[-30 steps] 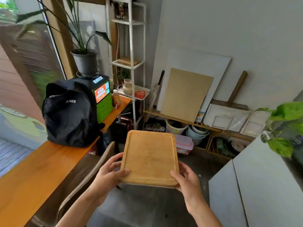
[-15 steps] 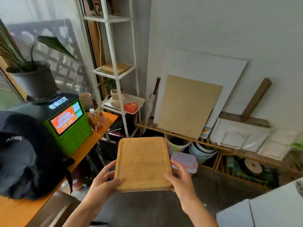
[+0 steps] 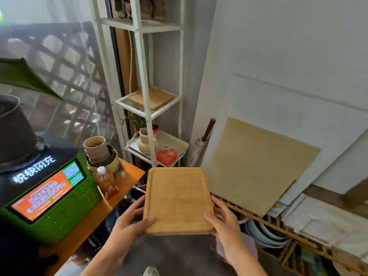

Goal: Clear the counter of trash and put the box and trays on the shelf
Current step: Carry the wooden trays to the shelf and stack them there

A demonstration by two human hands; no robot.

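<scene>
**Tally by kind**

Showing two wooden trays: one in hand (image 3: pixel 177 200), one on the mesh shelf (image 3: pixel 154 97). Also showing two hands (image 3: pixel 127 226) (image 3: pixel 225 222), one bottle (image 3: pixel 104 181), one pale vase (image 3: pixel 145 141), one green machine (image 3: pixel 53 198).

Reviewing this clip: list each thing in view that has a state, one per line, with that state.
Wooden tray: held level, empty.
Left hand: gripping the tray's near left edge.
Right hand: gripping the tray's near right edge.
Green machine's screen: lit.
Bottle: upright, capped.
Cups: stacked.
Vase: upright on shelf.
</scene>
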